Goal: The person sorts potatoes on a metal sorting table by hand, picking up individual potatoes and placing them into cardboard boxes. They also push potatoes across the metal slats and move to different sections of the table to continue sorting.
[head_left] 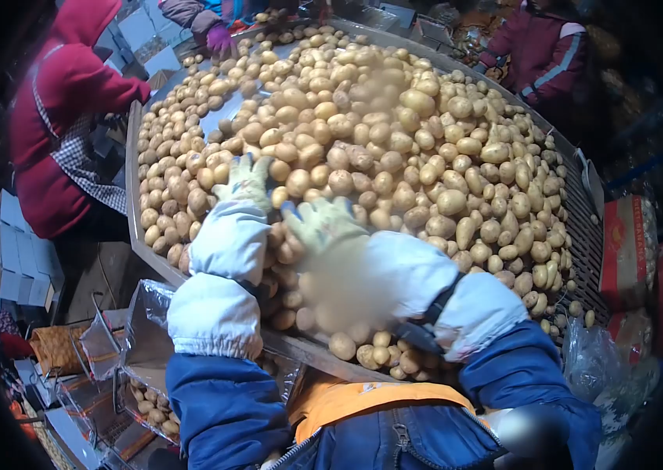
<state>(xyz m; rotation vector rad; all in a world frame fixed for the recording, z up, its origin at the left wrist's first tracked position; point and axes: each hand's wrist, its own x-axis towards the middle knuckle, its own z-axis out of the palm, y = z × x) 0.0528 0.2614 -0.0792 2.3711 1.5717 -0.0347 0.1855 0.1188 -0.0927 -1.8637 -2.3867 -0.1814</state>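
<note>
We see a big round table (137, 227) heaped with potatoes (394, 141) filling the middle of the scene. A person in a red coat (57, 117) stands at its far left, another in a dark red jacket (543, 51) at the far right. Our gloved left hand (247, 182) and right hand (322, 223) lie on the near potatoes; we cannot tell their grip. A bag (139, 329) with potatoes hangs near left.

— Those potatoes (394, 141) were pale tan all over, and the gloves (323, 222) greenish with blue tips!

— White sleeve covers (229, 243) over a blue jacket (225, 407); the neighbour's coat (65, 86) was red.
</note>
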